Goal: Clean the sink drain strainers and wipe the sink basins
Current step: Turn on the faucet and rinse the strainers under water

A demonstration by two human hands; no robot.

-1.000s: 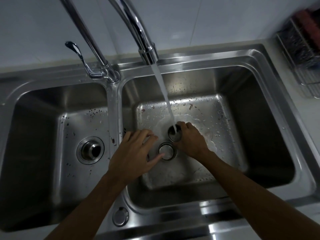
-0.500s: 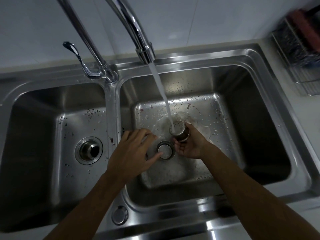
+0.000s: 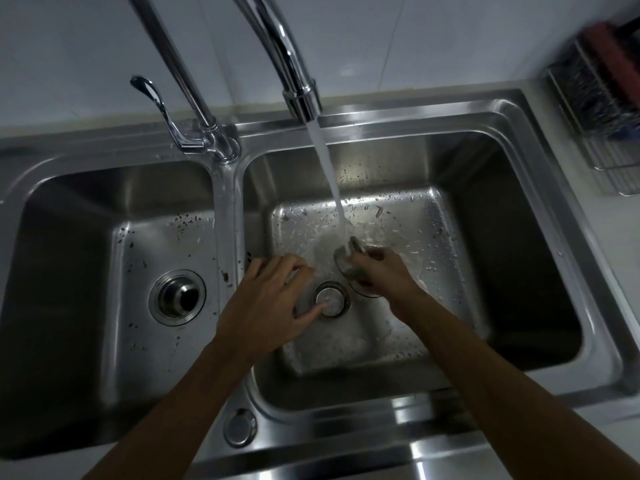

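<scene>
My right hand [image 3: 382, 273] holds a metal drain strainer [image 3: 349, 259] tilted on its side under the running water in the right basin [image 3: 519, 271]. My left hand [image 3: 266, 299] hovers with fingers spread over that basin's floor, its thumb at the edge of the open drain [image 3: 332, 299]. A second strainer [image 3: 177, 296] sits in the drain of the left basin [image 3: 69, 271]. Both basin floors are speckled with dark food bits.
The chrome faucet spout [image 3: 294, 81] pours a steady stream [image 3: 329, 174] into the right basin; its lever handle [image 3: 152, 98] is at the left. A wire rack [image 3: 599, 109] stands on the counter at far right. A round cap [image 3: 240, 427] sits on the sink's front rim.
My right hand has turned the strainer from upright to lying on its side under the stream. My left hand has stayed by the drain.
</scene>
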